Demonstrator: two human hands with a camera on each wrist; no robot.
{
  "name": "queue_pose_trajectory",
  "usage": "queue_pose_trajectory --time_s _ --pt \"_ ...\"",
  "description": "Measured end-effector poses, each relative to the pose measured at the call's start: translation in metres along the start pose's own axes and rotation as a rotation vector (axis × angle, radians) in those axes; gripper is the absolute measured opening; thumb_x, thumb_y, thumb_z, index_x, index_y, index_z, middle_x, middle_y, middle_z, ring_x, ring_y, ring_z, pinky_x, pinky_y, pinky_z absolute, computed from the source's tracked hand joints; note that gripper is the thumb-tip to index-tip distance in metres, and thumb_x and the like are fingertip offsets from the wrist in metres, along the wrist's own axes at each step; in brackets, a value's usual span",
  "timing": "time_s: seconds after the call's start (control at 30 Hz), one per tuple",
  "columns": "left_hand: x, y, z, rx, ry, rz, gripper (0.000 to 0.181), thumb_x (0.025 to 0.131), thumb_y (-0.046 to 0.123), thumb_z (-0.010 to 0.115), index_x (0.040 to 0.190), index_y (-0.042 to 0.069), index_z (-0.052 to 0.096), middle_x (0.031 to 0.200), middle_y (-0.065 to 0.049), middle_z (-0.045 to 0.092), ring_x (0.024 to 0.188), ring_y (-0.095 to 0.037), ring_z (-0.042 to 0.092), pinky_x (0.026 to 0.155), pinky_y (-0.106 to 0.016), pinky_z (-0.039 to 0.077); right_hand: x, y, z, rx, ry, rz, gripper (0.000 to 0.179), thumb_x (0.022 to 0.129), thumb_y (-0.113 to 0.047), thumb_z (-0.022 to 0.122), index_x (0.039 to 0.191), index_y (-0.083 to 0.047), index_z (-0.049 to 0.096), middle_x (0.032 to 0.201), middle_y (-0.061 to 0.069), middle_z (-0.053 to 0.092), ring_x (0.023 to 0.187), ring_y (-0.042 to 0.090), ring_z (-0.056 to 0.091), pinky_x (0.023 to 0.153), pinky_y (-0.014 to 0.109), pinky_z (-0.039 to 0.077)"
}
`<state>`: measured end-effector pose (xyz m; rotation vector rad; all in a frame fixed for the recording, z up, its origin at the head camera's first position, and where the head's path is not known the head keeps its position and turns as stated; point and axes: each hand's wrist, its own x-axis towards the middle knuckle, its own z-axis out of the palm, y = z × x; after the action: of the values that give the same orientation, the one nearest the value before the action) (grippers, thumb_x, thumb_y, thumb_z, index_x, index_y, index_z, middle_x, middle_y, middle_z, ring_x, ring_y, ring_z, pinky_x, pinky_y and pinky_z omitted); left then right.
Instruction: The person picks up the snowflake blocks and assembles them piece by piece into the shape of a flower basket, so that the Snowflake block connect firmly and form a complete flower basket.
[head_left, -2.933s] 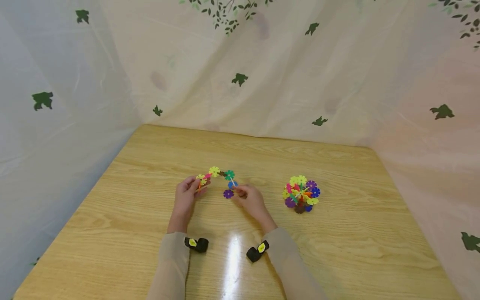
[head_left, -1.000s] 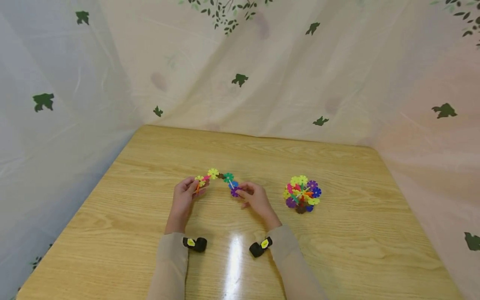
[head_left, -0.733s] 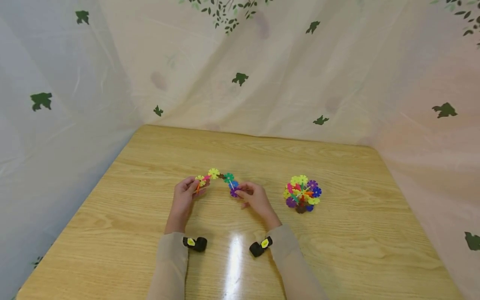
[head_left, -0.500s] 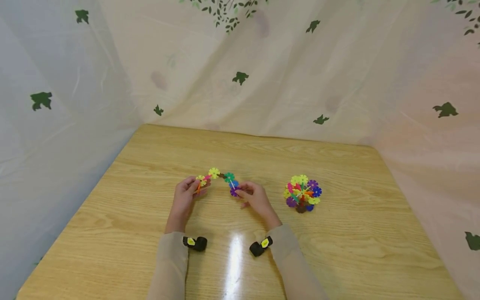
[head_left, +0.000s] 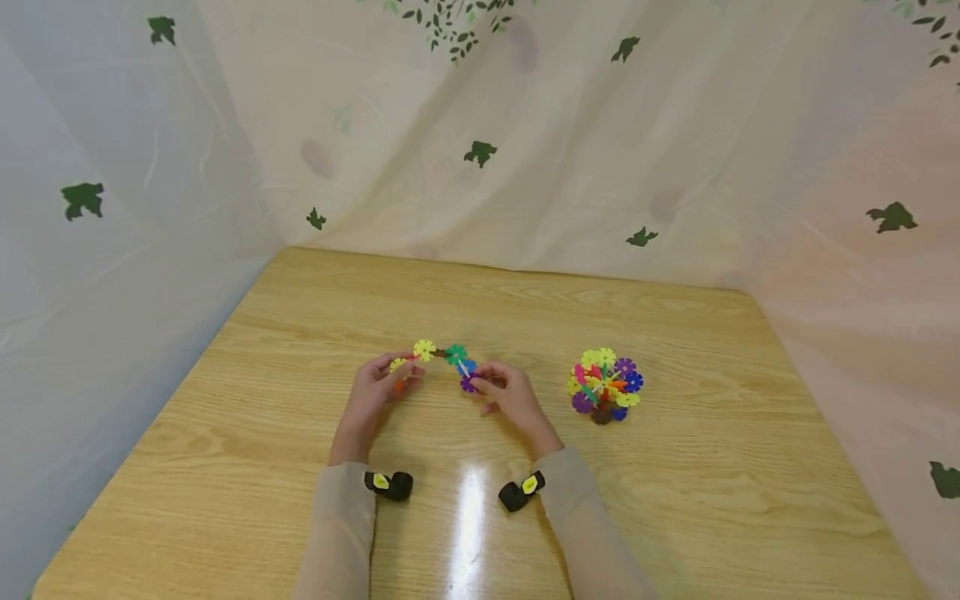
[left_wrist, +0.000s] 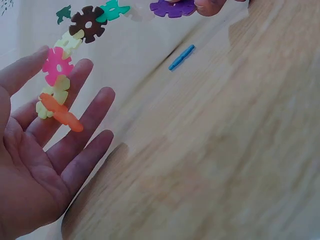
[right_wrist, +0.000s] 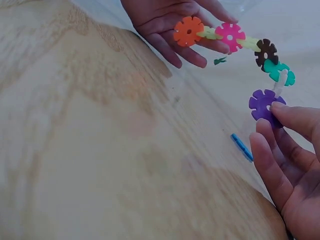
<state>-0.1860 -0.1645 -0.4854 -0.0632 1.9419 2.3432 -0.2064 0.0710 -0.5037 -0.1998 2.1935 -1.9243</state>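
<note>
A curved chain of snowflake discs hangs between my hands, running orange, yellow, pink, yellow, brown, green, white, purple. My left hand [head_left: 372, 392] pinches it near the pink disc [left_wrist: 58, 66], thumb on one side and index finger behind; the other fingers are spread. The orange disc [right_wrist: 189, 31] ends the chain near that palm. At the opposite end, thumb and fingers of my right hand [head_left: 513, 396] pinch the purple disc [right_wrist: 266, 106], which meets the white disc [right_wrist: 281, 83]. A blue disc [left_wrist: 181, 58] lies on the table below the chain, apart from it.
To the right of my right hand, a ball-shaped cluster of joined snowflake discs [head_left: 603, 386] sits on the wooden table [head_left: 712, 467]. Pale cloth with green leaf prints [head_left: 555, 150] hangs behind the table and along both sides.
The purple disc, earlier loose beside my right hand, is now pinched in it at the white disc's end. My right hand moved slightly right; my left fingers shifted a little on the chain.
</note>
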Motion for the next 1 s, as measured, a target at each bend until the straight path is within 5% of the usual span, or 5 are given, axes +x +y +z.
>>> queue_pose_trajectory --time_s 0.27,0.57,1.0 --pt "-0.0047 0.0005 -0.005 0.15 -0.121 -0.042 0.032 0.097 0.014 0.059 0.118 -0.009 0.053 0.114 -0.026 0.068 0.078 -0.017 0.074 0.069 -0.026 0.06 0.0001 0.0014 -0.001 -0.044 0.005 -0.04 0.018 0.095 -0.004 0.059 0.109 0.005 0.064 0.096 0.014 0.064 0.072 0.009 0.057 0.051 0.023 0.056" --pt "-0.0039 -0.0053 -0.0046 0.164 -0.242 -0.011 0.038 0.098 0.01 0.056 0.124 -0.017 0.053 0.122 -0.033 0.06 0.086 -0.012 0.072 0.082 -0.022 0.058 -0.0027 -0.0027 -0.0013 -0.05 -0.01 -0.043 0.019 0.094 -0.006 0.06 0.11 0.004 0.066 0.095 0.012 0.066 0.071 0.008 0.056 0.051 0.023 0.056" --pt "-0.0054 -0.0011 -0.0014 0.203 -0.327 -0.085 0.042 0.099 0.019 0.056 0.127 -0.012 0.054 0.12 -0.029 0.063 0.092 -0.016 0.073 0.083 -0.028 0.06 -0.003 -0.0058 -0.0017 -0.052 -0.052 -0.054 0.023 0.095 -0.008 0.06 0.112 0.006 0.067 0.088 0.005 0.063 0.071 0.009 0.054 0.05 0.02 0.054"
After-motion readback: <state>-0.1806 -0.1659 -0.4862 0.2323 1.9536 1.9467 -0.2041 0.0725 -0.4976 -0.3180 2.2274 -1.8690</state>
